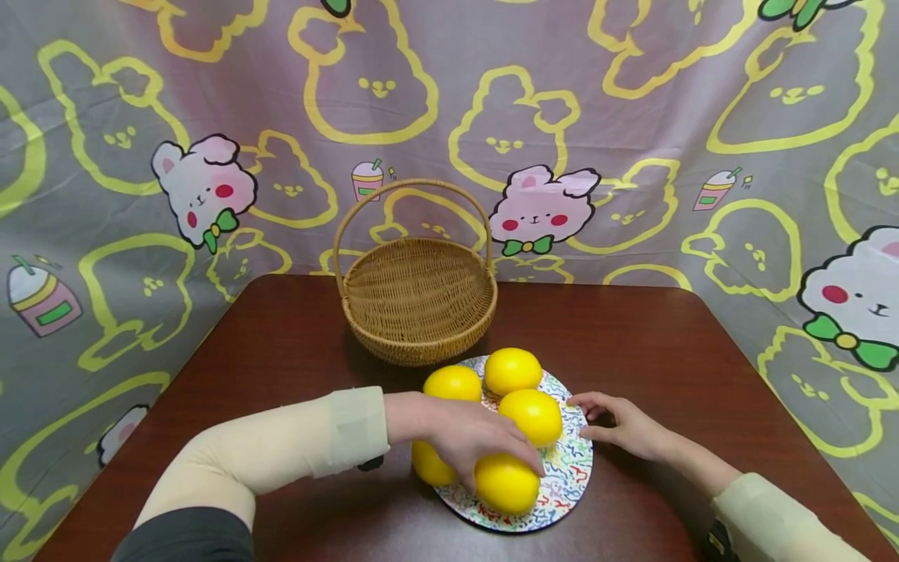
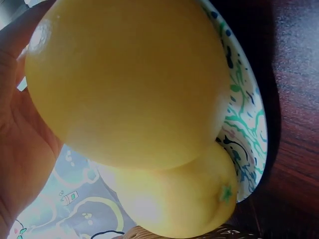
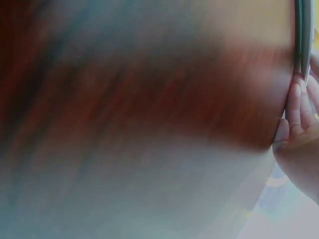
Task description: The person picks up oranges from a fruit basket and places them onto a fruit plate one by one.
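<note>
Several yellow lemons (image 1: 530,417) sit on a round white plate (image 1: 572,476) with a colourful squiggle pattern. My left hand (image 1: 477,433) reaches across the plate, thumb and fingers curled round the front lemon (image 1: 507,485). Under its wrist another lemon (image 1: 430,464) is partly covered. The left wrist view shows a large lemon (image 2: 129,84) close up, and behind it a lemon (image 2: 174,199) with a green star-shaped stem end. My right hand (image 1: 625,425) is at the plate's right rim, fingers and thumb apart, its fingertips right at the edge (image 3: 299,69).
Behind the plate stands a wicker basket (image 1: 421,293) with a tall arched handle. The dark brown wooden table (image 1: 632,336) is enclosed by a grey curtain (image 1: 435,101) with yellow bear outlines and rabbits.
</note>
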`<state>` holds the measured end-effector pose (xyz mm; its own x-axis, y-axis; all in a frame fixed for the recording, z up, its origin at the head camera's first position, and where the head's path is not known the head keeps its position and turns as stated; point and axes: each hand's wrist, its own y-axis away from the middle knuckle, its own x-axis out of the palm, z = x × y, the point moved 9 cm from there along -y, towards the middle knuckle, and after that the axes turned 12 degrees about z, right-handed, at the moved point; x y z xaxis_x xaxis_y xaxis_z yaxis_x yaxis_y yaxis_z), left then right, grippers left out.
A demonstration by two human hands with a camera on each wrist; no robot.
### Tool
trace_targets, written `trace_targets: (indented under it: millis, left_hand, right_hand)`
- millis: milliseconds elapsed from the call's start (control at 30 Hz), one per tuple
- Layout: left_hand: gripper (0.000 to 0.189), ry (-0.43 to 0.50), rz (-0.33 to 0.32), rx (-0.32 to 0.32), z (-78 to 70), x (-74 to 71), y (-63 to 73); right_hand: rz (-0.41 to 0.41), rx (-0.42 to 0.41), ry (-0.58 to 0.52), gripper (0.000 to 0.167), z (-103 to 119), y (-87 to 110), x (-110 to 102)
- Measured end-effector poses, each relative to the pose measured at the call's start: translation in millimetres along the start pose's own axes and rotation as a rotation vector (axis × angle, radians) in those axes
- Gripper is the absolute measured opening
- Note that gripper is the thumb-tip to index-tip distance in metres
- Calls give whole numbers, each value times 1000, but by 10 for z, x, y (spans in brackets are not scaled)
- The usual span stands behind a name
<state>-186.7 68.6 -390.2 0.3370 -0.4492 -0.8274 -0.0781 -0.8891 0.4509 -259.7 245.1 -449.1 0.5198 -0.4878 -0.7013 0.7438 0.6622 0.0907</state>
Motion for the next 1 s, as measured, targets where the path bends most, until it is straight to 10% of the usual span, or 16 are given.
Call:
trace_targets:
  millis: [1000]
  left_hand:
    - [72,142,-103,-66,139,-147,207]
  right_hand:
    - [3,33,-52,44,91,21,-221]
